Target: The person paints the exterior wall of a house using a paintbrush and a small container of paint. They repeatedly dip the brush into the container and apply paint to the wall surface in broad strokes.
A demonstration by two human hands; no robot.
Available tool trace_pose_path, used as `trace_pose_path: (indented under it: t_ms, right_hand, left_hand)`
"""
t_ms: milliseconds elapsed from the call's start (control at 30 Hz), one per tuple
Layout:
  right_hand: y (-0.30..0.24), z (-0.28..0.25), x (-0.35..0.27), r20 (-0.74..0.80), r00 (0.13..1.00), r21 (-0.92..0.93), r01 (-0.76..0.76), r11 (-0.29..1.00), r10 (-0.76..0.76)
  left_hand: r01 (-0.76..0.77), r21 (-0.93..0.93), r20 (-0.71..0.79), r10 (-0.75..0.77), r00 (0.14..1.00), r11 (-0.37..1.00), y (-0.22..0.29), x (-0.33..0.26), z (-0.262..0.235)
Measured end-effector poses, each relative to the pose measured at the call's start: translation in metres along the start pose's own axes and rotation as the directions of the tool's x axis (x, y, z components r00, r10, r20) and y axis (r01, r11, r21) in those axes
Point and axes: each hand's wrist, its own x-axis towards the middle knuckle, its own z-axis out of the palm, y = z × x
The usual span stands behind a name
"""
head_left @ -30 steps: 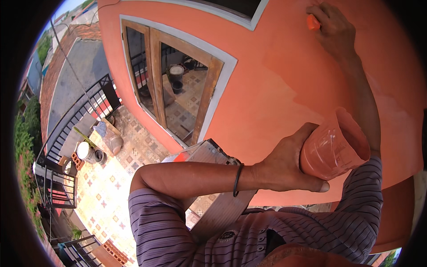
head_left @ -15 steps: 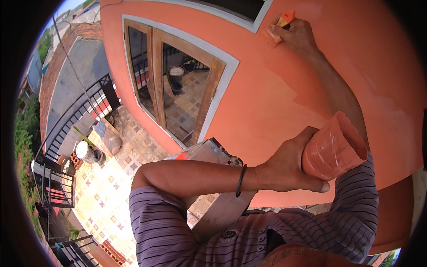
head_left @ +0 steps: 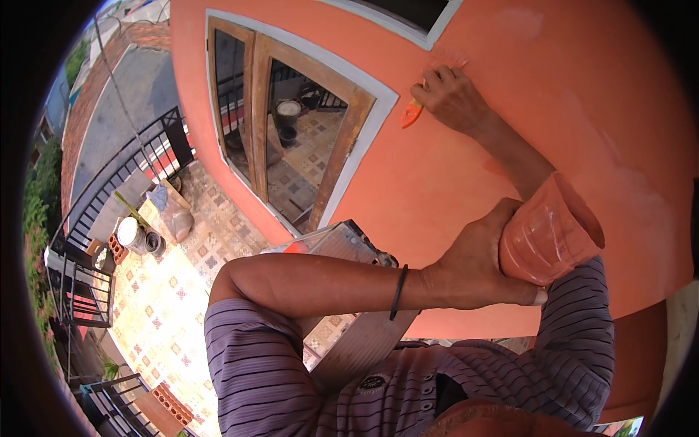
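Bright daylight | patterned floor tiles [head_left: 164,306] blown white at left | orange wall [head_left: 415,189] in softer, even shade | door glass [head_left: 313,138] full of reflections | straight lines bowed, black fisheye rim

At one o'clock, the right hand [head_left: 456,100] hides part of the brush [head_left: 412,114]; at twelve, the top edge crops a window [head_left: 408,11].

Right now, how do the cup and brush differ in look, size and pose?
The cup is wide and coated in salmon paint; the brush is slim and brighter orange. The cup opens toward picture right; the brush's handle points lower left. The left hand grips the cup, the right hand the brush. Both look orange.
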Motion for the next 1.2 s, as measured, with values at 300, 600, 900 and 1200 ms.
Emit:
trace_pose_path:
  t_ms: [300, 600, 900, 1200]
  right_hand:
    - [0.003, -0.026, 0.023, 0.316, 0.825, 0.639, -0.551, 0.537, 0.469]
    - [0.139, -0.036, 0.040, 0.418, 0.613, 0.623, -0.731, 0.280, 0.670]
    - [0.168, -0.065, 0.057, 0.276, 0.605, 0.719, -0.646, 0.257, 0.747]
    - [0.187, -0.094, 0.067, 0.132, 0.401, 0.654, -0.722, 0.225, 0.906]
  left_hand:
    - [0.010, -0.038, 0.002, -0.010, 1.000, 0.999, 0.007, 0.000, 0.000]
    - [0.064, -0.008, 0.033, -0.063, 0.997, 0.998, 0.007, 0.001, -0.005]
    - [0.037, -0.005, 0.016, -0.037, 0.999, 0.999, 0.005, 0.002, -0.006]
    - [0.028, -0.005, 0.019, -0.028, 0.999, 1.000, 0.004, 0.003, -0.008]
